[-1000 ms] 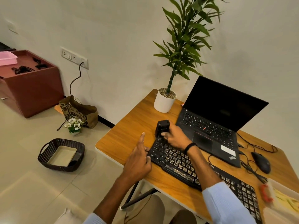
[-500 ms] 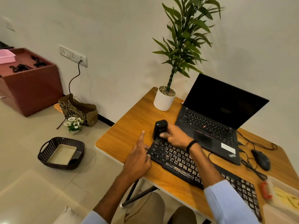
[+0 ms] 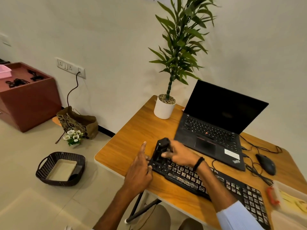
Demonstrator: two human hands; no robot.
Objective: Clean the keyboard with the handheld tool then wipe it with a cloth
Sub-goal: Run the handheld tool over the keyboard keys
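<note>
On the floor at far left we note a dark woven basket (image 3: 60, 169) and, nearer the wall, a brown paper bag (image 3: 78, 122) with small white flowers (image 3: 73, 136) just beside it. On the wooden desk (image 3: 126, 146), our left hand (image 3: 138, 171) lies flat with fingers loosely spread, index raised, touching the left end of the black keyboard (image 3: 207, 181). Our right hand (image 3: 178, 154) is wrapped around the black handheld tool (image 3: 160, 151), which stands upright on the keyboard's left-end keys. Behind it stand a white potted plant (image 3: 164, 108) and an open laptop (image 3: 214, 128); a mouse (image 3: 265, 164) lies further right. We cannot identify a cloth.
</note>
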